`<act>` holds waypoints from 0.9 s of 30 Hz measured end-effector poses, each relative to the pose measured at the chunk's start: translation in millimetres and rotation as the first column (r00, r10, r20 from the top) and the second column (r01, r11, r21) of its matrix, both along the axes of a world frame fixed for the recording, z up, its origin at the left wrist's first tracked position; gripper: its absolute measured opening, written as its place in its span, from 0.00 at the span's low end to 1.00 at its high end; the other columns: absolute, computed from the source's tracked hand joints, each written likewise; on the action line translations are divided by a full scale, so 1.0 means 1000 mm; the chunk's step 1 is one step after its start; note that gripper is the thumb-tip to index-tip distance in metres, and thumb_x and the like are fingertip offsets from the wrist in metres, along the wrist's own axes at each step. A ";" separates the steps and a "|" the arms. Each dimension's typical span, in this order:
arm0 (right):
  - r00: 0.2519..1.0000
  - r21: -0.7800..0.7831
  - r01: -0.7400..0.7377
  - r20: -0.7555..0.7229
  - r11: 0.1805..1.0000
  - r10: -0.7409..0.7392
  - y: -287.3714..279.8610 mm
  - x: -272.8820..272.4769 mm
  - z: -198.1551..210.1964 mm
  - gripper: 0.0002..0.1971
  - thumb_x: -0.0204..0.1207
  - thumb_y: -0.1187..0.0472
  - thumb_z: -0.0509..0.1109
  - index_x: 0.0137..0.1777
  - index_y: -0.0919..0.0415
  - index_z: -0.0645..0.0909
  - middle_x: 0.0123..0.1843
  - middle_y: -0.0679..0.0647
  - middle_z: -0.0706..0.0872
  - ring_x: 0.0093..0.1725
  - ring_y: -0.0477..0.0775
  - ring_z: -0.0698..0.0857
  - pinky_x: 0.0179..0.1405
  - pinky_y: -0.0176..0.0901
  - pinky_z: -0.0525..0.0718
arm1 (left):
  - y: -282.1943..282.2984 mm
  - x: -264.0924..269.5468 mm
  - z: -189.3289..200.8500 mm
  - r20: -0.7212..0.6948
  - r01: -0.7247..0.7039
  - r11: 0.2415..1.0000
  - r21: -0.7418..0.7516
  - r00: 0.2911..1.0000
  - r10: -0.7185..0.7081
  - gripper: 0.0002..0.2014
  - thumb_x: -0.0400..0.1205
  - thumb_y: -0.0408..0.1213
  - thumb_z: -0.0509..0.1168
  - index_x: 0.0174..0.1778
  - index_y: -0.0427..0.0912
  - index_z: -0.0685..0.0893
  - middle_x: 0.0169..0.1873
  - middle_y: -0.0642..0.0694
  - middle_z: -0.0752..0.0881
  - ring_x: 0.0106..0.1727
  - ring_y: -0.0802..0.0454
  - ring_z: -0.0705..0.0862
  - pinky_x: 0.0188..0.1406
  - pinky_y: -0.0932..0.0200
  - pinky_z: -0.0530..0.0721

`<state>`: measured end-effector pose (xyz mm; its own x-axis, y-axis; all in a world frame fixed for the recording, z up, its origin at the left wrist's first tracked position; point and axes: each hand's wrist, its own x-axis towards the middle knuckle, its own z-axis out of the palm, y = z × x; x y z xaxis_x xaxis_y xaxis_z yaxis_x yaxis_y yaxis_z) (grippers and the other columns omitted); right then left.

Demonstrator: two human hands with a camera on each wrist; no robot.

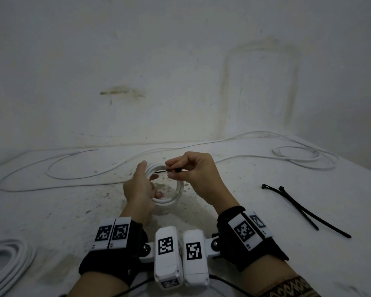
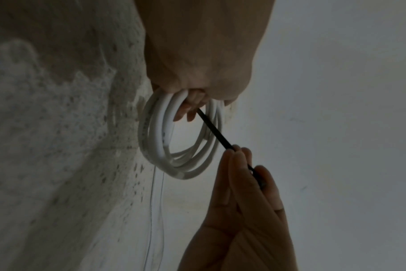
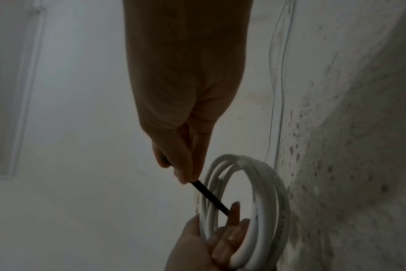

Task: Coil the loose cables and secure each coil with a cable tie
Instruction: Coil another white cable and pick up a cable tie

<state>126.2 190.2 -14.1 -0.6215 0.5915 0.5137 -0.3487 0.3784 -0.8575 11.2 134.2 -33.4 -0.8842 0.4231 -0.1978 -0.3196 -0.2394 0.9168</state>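
Observation:
A small coil of white cable [image 1: 176,194] [image 2: 158,143] [image 3: 262,198] stands upright just above the white table, held by my left hand [image 1: 142,187] [image 2: 197,73], whose fingers curl through the ring. My right hand [image 1: 193,170] [image 3: 186,146] pinches a black cable tie [image 1: 169,171] [image 2: 216,132] [image 3: 209,196] near its head. The tie's thin end runs through the middle of the coil to my left fingertips [image 3: 234,210]. Loose white cable [image 1: 73,168] trails from the coil across the table behind.
Two spare black cable ties [image 1: 302,207] lie crossed on the table at right. Another white coil [image 1: 7,260] sits at the near left edge. Loose cable loops [image 1: 298,155] lie at the far right by the stained wall [image 1: 180,71].

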 end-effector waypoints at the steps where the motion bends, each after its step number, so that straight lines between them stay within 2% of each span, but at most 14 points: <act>1: 1.000 0.014 0.001 0.007 1.000 -0.002 0.001 0.000 0.000 0.16 0.62 0.84 0.75 0.30 0.62 0.81 0.40 0.56 0.88 0.43 0.55 0.89 0.50 0.47 0.88 | -0.001 0.001 0.000 -0.003 0.030 0.999 -0.012 1.000 -0.030 0.17 0.78 0.49 0.66 0.36 0.36 0.83 0.17 0.46 0.73 0.15 0.52 0.64 0.16 0.64 0.66; 3: 1.000 0.048 0.024 0.020 0.999 -0.025 0.001 0.000 -0.001 0.16 0.62 0.83 0.75 0.30 0.61 0.81 0.39 0.55 0.88 0.43 0.54 0.89 0.50 0.45 0.88 | -0.003 0.003 0.001 -0.015 0.079 0.997 -0.024 0.997 -0.079 0.16 0.77 0.48 0.67 0.32 0.39 0.78 0.12 0.48 0.66 0.12 0.53 0.61 0.18 0.63 0.64; 6: 0.995 0.098 0.084 0.046 0.992 -0.089 0.001 0.002 -0.001 0.15 0.63 0.79 0.77 0.32 0.56 0.82 0.39 0.55 0.88 0.42 0.53 0.89 0.50 0.41 0.88 | -0.006 0.007 0.003 -0.076 0.142 0.990 -0.023 0.987 -0.144 0.17 0.78 0.48 0.68 0.30 0.41 0.75 0.10 0.49 0.64 0.10 0.54 0.60 0.18 0.64 0.62; 8: 0.984 0.137 0.150 0.072 0.979 -0.161 0.002 0.003 0.000 0.15 0.64 0.74 0.79 0.32 0.53 0.82 0.41 0.53 0.88 0.44 0.47 0.87 0.49 0.30 0.83 | -0.007 0.009 0.004 -0.132 0.183 0.983 -0.014 0.974 -0.183 0.17 0.78 0.48 0.69 0.29 0.41 0.77 0.11 0.49 0.65 0.11 0.54 0.59 0.18 0.65 0.61; 9: 0.978 0.146 0.179 0.079 0.973 -0.192 0.003 0.004 0.000 0.15 0.64 0.73 0.79 0.33 0.52 0.81 0.44 0.53 0.88 0.46 0.45 0.86 0.48 0.28 0.81 | -0.008 0.010 0.004 -0.159 0.201 0.979 -0.008 0.967 -0.200 0.16 0.78 0.48 0.69 0.29 0.41 0.78 0.12 0.49 0.66 0.12 0.54 0.59 0.18 0.66 0.61; 11: 0.973 0.135 0.204 0.083 0.970 -0.216 0.006 0.004 -0.001 0.14 0.65 0.71 0.79 0.34 0.52 0.80 0.48 0.52 0.87 0.51 0.46 0.86 0.54 0.41 0.83 | -0.009 0.013 0.006 -0.216 0.233 0.972 -0.004 0.949 -0.228 0.16 0.78 0.47 0.69 0.30 0.41 0.80 0.15 0.47 0.70 0.12 0.54 0.61 0.17 0.66 0.61; 13: 0.973 0.124 0.193 0.102 0.973 -0.206 0.007 0.005 -0.001 0.14 0.67 0.72 0.77 0.35 0.53 0.79 0.49 0.53 0.86 0.52 0.50 0.86 0.56 0.51 0.85 | -0.010 0.015 0.007 -0.278 0.241 0.970 -0.030 0.930 -0.240 0.16 0.79 0.47 0.68 0.31 0.40 0.82 0.19 0.45 0.74 0.12 0.55 0.63 0.16 0.66 0.63; 16: 0.963 0.154 0.207 0.145 0.966 -0.230 0.008 0.005 -0.003 0.15 0.68 0.73 0.77 0.34 0.53 0.76 0.47 0.54 0.86 0.50 0.51 0.86 0.56 0.51 0.86 | -0.010 0.016 0.007 -0.352 0.222 0.972 -0.080 0.906 -0.236 0.15 0.80 0.47 0.67 0.31 0.42 0.84 0.24 0.43 0.78 0.14 0.54 0.65 0.16 0.65 0.64; 19: 0.947 0.197 0.250 0.155 0.948 -0.282 0.008 0.005 -0.005 0.16 0.68 0.71 0.77 0.34 0.52 0.75 0.45 0.53 0.87 0.49 0.52 0.86 0.54 0.48 0.86 | -0.010 0.016 0.006 -0.407 0.204 0.972 -0.119 0.883 -0.235 0.13 0.80 0.47 0.67 0.32 0.47 0.85 0.22 0.47 0.72 0.16 0.54 0.63 0.17 0.64 0.63; 22: 0.935 0.229 0.281 0.155 0.932 -0.320 0.008 0.005 -0.006 0.12 0.68 0.69 0.78 0.36 0.56 0.77 0.45 0.57 0.88 0.46 0.50 0.85 0.49 0.39 0.85 | -0.012 0.017 0.005 -0.440 0.239 0.966 -0.097 0.861 -0.257 0.06 0.80 0.47 0.67 0.44 0.52 0.88 0.18 0.54 0.72 0.18 0.56 0.61 0.19 0.62 0.62; 24: 0.936 0.231 0.287 0.137 0.930 -0.323 0.008 0.006 -0.005 0.07 0.69 0.69 0.77 0.40 0.63 0.80 0.44 0.58 0.88 0.41 0.44 0.84 0.42 0.32 0.83 | -0.012 0.016 0.004 -0.459 0.246 0.967 -0.059 0.854 -0.246 0.08 0.80 0.45 0.67 0.53 0.53 0.86 0.15 0.58 0.72 0.17 0.57 0.61 0.19 0.63 0.60; 27: 0.936 0.228 0.306 0.108 0.924 -0.336 0.007 0.006 -0.004 0.06 0.71 0.70 0.75 0.41 0.67 0.80 0.42 0.58 0.88 0.35 0.34 0.81 0.37 0.26 0.80 | -0.010 0.014 0.001 -0.482 0.232 0.972 -0.022 0.850 -0.214 0.14 0.81 0.43 0.67 0.62 0.59 0.80 0.17 0.54 0.69 0.15 0.59 0.60 0.15 0.65 0.60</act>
